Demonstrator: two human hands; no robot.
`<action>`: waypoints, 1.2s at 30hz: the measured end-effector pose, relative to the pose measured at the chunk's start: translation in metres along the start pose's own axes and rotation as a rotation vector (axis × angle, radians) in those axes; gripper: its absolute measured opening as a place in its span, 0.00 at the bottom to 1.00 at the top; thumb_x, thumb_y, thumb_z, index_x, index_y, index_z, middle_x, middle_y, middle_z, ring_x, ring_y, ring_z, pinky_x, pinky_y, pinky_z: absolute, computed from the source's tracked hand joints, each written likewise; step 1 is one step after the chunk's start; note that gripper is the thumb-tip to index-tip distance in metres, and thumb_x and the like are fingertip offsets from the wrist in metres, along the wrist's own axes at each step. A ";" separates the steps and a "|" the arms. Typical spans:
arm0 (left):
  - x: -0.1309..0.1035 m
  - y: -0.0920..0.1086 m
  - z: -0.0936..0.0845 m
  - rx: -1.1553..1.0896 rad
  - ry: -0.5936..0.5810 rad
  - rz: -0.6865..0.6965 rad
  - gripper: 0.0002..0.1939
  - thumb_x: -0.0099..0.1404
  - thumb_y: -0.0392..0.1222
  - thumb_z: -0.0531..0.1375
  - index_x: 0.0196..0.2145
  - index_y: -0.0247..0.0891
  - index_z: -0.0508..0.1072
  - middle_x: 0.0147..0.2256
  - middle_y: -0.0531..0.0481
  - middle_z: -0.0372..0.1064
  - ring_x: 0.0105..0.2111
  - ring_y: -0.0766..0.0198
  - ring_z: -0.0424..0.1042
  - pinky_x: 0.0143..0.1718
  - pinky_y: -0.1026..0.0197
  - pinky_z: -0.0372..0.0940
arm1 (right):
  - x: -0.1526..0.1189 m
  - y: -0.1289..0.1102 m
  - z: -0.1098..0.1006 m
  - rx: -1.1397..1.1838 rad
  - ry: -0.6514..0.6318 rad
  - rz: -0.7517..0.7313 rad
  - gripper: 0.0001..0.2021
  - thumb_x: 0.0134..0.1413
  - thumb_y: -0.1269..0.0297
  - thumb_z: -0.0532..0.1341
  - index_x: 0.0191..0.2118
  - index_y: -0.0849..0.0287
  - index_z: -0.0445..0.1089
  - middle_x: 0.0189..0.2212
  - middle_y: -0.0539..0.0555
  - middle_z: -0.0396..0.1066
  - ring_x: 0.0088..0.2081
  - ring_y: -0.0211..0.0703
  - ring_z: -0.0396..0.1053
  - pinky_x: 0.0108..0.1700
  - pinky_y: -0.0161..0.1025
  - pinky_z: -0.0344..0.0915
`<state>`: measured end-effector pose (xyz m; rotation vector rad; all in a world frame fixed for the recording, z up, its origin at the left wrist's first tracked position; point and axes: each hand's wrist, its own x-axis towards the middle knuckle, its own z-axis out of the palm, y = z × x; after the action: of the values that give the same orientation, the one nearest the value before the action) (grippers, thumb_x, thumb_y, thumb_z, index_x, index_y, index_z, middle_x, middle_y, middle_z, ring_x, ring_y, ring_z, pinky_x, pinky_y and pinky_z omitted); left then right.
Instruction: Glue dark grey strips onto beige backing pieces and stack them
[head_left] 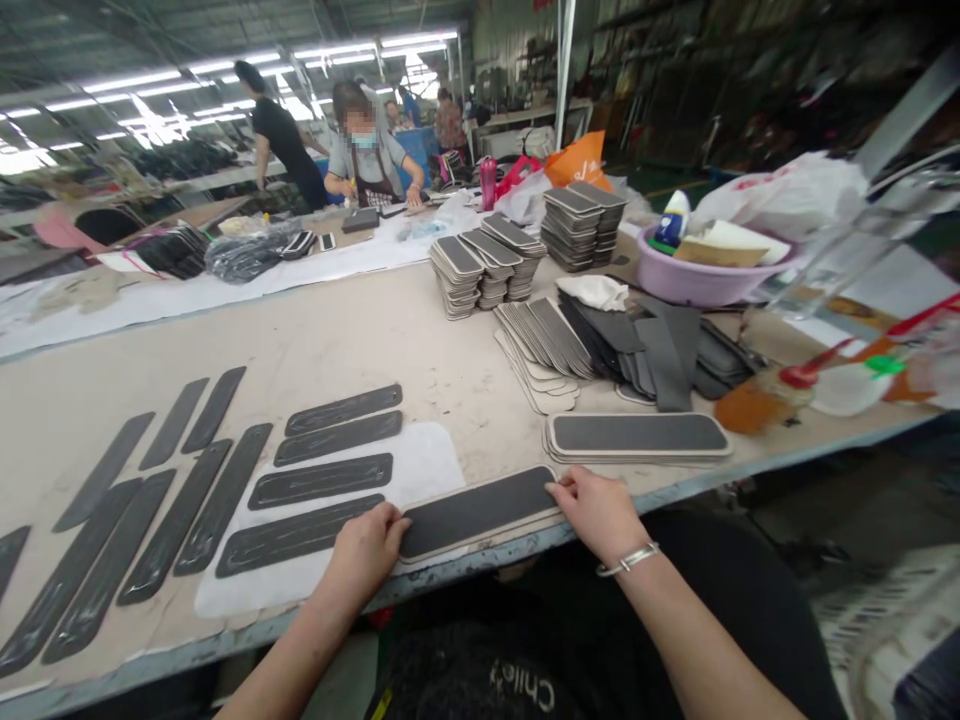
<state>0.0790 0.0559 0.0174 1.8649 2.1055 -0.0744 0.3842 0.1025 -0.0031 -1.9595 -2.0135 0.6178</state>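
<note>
A dark grey strip with a pale border [480, 512] lies near the table's front edge, on top of other pale pieces. My left hand [373, 545] pinches its left end, thumb and fingers together. At its right end my right hand [598, 512], with a bracelet on the wrist, grips the corner between closed fingers. To the left, several dark strips with glossy lines, one of them nearest my left hand [304, 537], rest partly on a white sheet [439, 450]. Just right of my hands sits a stack of bordered strips [637, 434].
Stacks of bordered pieces [457, 256] stand farther back, near fanned pale pieces [525, 350]. A purple basin [709, 275] and an orange-filled bottle [757, 402] are at the right. Across the table, a masked person [367, 165] works; another person stands behind.
</note>
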 end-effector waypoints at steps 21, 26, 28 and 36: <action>-0.008 -0.003 -0.001 -0.323 0.047 -0.054 0.07 0.56 0.33 0.56 0.34 0.37 0.63 0.23 0.55 0.68 0.26 0.66 0.67 0.30 0.66 0.56 | 0.001 0.007 0.005 -0.028 -0.044 -0.047 0.10 0.53 0.56 0.55 0.27 0.54 0.65 0.23 0.47 0.73 0.28 0.42 0.71 0.29 0.36 0.57; -0.006 -0.004 -0.001 -0.331 0.030 -0.061 0.08 0.55 0.34 0.57 0.34 0.39 0.62 0.22 0.56 0.67 0.25 0.67 0.67 0.29 0.66 0.56 | 0.001 0.007 0.005 -0.021 -0.026 -0.046 0.09 0.53 0.57 0.55 0.27 0.54 0.65 0.24 0.48 0.73 0.27 0.42 0.71 0.29 0.36 0.56; -0.007 -0.005 0.000 -0.356 0.021 -0.064 0.08 0.56 0.35 0.56 0.35 0.40 0.62 0.23 0.57 0.67 0.24 0.67 0.67 0.28 0.66 0.57 | 0.000 0.005 0.003 -0.017 -0.027 -0.037 0.09 0.53 0.58 0.55 0.28 0.55 0.65 0.24 0.48 0.73 0.28 0.42 0.71 0.29 0.36 0.56; -0.016 -0.017 0.018 -0.294 0.206 0.101 0.12 0.60 0.44 0.55 0.42 0.41 0.67 0.28 0.53 0.68 0.28 0.65 0.69 0.32 0.64 0.63 | -0.001 -0.001 0.000 0.016 -0.024 -0.026 0.07 0.54 0.61 0.55 0.28 0.56 0.64 0.23 0.48 0.72 0.28 0.40 0.70 0.30 0.34 0.57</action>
<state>0.0673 0.0333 0.0019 1.8584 2.0133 0.4444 0.3838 0.1015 -0.0024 -1.9228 -2.0384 0.6529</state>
